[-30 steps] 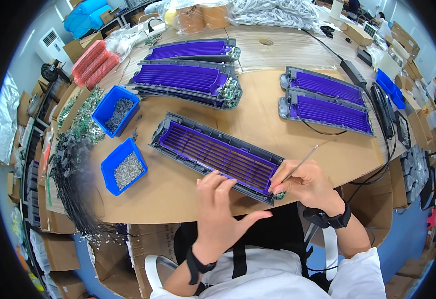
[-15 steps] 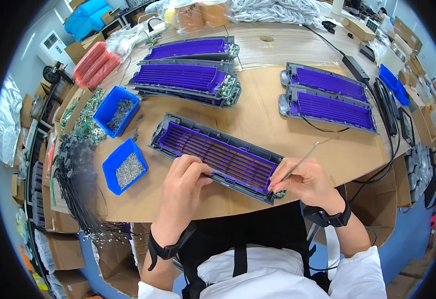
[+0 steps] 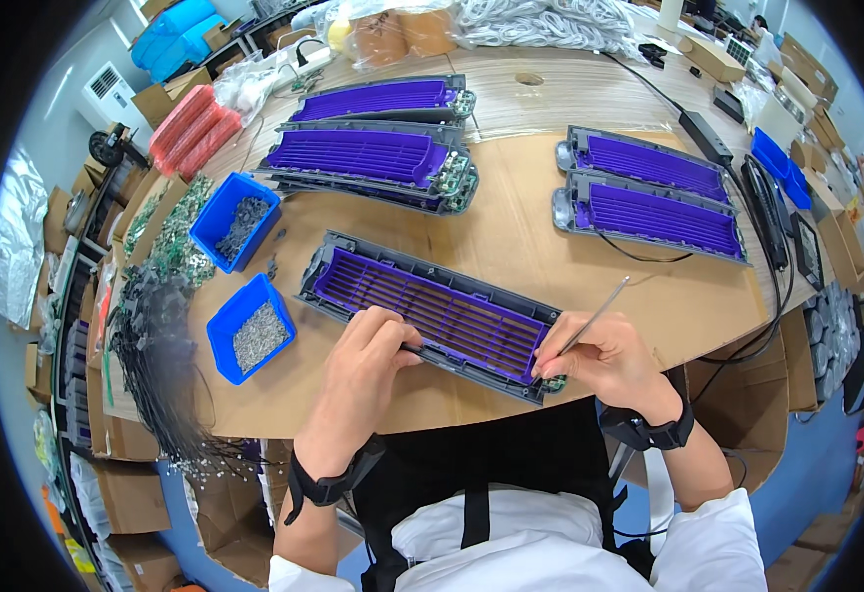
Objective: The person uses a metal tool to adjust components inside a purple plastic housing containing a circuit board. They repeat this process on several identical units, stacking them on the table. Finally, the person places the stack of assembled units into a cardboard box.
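A grey plastic housing with a purple slatted grille (image 3: 432,308) lies slanted before me at the table's front edge. My left hand (image 3: 365,357) grips its near long edge with thumb and fingers. At the right end, my right hand (image 3: 604,357) is closed around a thin metal rod-like tool (image 3: 601,308) that points up and away. The fingertips of that hand touch the housing's end, beside a small green circuit board (image 3: 554,384). What lies between those fingertips is hidden.
Left stand a blue bin of small grey parts (image 3: 233,222) and a blue bin of screws (image 3: 251,329), near a bundle of black wires (image 3: 155,345). Stacked purple-grilled housings (image 3: 353,156) lie behind; two more housings (image 3: 661,215) lie right. A black cable (image 3: 769,212) runs along the right edge.
My hands and the housing hold almost the same place. The tool in my right hand has tilted very slightly. My left wrist has shifted a little.
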A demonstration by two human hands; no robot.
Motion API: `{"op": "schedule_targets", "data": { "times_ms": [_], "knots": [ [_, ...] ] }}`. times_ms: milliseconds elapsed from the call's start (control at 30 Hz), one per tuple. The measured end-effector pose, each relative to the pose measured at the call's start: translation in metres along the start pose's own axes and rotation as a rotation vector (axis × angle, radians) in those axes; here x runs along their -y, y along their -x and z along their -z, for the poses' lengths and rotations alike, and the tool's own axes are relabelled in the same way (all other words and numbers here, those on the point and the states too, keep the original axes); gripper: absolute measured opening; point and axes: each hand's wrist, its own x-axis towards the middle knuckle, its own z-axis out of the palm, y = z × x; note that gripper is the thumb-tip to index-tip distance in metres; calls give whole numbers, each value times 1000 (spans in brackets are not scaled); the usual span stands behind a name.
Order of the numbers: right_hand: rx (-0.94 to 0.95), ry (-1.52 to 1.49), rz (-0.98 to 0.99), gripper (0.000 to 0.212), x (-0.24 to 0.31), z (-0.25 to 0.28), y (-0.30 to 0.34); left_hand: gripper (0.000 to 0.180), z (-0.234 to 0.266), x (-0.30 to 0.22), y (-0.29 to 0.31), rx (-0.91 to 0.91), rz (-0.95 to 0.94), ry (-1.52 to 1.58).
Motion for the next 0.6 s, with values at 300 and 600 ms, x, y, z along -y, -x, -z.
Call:
{"op": "schedule_targets", "data": {
  "times_ms": [300, 600],
  "knots": [
    [-17, -44, -18, 3, 1, -2, 1, 43, 4, 0, 6, -186, 139, 13],
    [-37, -116, -46, 3, -3, -2, 3, 30, 10, 10, 6, -126, 101, -85]
  ]
}}
